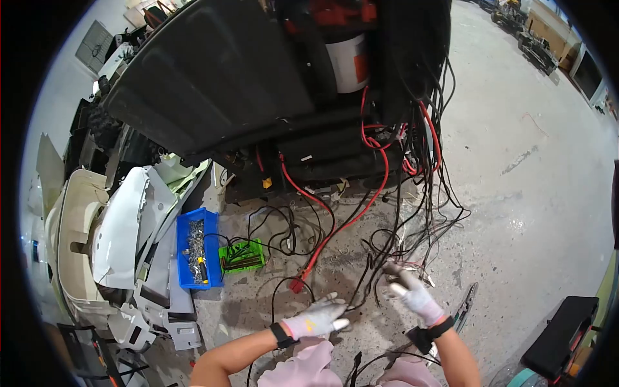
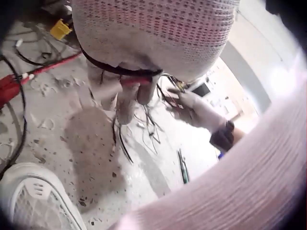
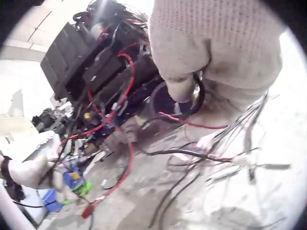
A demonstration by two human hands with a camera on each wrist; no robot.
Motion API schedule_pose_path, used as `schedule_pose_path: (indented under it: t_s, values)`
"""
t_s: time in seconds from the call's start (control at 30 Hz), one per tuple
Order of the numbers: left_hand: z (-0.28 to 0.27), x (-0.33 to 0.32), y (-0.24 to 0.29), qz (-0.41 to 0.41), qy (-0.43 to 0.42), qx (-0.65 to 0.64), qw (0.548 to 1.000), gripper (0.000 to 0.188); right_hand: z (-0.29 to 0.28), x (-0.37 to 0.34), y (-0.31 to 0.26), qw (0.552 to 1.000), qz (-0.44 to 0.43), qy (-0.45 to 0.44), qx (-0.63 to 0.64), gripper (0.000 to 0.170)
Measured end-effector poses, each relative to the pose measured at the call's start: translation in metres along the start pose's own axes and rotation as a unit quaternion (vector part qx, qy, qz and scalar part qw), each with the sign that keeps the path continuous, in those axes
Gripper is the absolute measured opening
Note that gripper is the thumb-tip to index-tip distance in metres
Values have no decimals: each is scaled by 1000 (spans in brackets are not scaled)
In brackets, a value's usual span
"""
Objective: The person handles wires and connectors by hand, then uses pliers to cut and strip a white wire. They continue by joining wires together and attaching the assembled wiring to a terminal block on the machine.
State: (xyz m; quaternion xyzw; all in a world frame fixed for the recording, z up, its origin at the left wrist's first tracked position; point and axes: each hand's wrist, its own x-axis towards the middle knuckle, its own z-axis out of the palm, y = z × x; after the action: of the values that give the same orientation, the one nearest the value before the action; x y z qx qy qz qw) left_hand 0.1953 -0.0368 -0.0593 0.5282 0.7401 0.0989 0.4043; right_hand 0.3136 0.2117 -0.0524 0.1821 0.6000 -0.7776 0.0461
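A white-gloved left hand (image 1: 317, 317), low in the middle of the head view, holds a black cable (image 2: 103, 68) that runs across it in the left wrist view. To its right, the gloved right hand (image 1: 418, 298) grips another black cable (image 3: 199, 99), which loops round the thumb in the right wrist view. Thin red and black wires (image 3: 192, 125) hang below that hand. A thick red cable (image 1: 322, 244) ends in a red connector (image 1: 296, 285) on the floor just beyond the left hand. Loose black wires lie between and ahead of both hands.
A large black machine body (image 1: 213, 77) with hanging wires stands ahead. Left of the wires sit a blue bin (image 1: 182, 255) of metal hardware and a green tray (image 1: 258, 248). White panels (image 1: 119, 226) are stacked farther left. Green-handled pliers (image 1: 461, 313) and a black case (image 1: 561, 335) lie right.
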Motion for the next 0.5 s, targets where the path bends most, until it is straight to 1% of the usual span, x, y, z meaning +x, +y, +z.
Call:
schedule_pose_path:
  t_s: [0.03, 0.07, 0.1, 0.13, 0.17, 0.23, 0.27, 0.3, 0.33, 0.37, 0.4, 0.47, 0.5]
  values:
    - [7, 5, 6, 46, 1, 25, 999, 54, 13, 3, -4, 997, -2, -47, 54, 63]
    - [-1, 10, 16, -7, -169, -84, 982, 54, 25, 10, -5, 997, -34, -71, 28, 72]
    - [14, 9, 15, 85, -144, 25, 986, 52, 40, 11, -9, 997, -38, -52, 40, 69]
    - [23, 8, 17, 177, -115, 134, 968, 51, 50, 12, -12, 997, -43, -31, 51, 67]
    - [30, 12, 17, 179, -115, 132, 968, 51, 53, 11, -11, 997, -41, -30, 50, 67]
    - [41, 17, 17, 202, -149, 111, 962, 43, 57, 8, -4, 999, -7, 10, 33, 66]
    - [42, 16, 12, 204, -150, 109, 961, 43, 55, 3, -9, 999, -5, 12, 33, 66]
    - [42, 16, 5, 221, -64, 77, 970, 40, 46, -8, -19, 992, 92, 53, 63, 63]
    - [41, 15, -1, 236, 22, 44, 971, 37, 35, -18, -23, 974, 186, 94, 93, 61]
    - [24, 17, -1, 206, -27, -46, 977, 34, 21, -25, -20, 975, 147, 145, 78, 55]
    - [11, 20, 0, 192, -12, -19, 981, 28, 6, -34, -17, 973, 108, 195, 60, 50]
    - [1, 25, -13, 178, 90, 145, 969, 25, -25, -55, -27, 957, 87, 277, 10, 33]
    - [-6, 30, -17, 183, 90, 144, 968, 25, -35, -66, -37, 948, 76, 305, 55, 28]
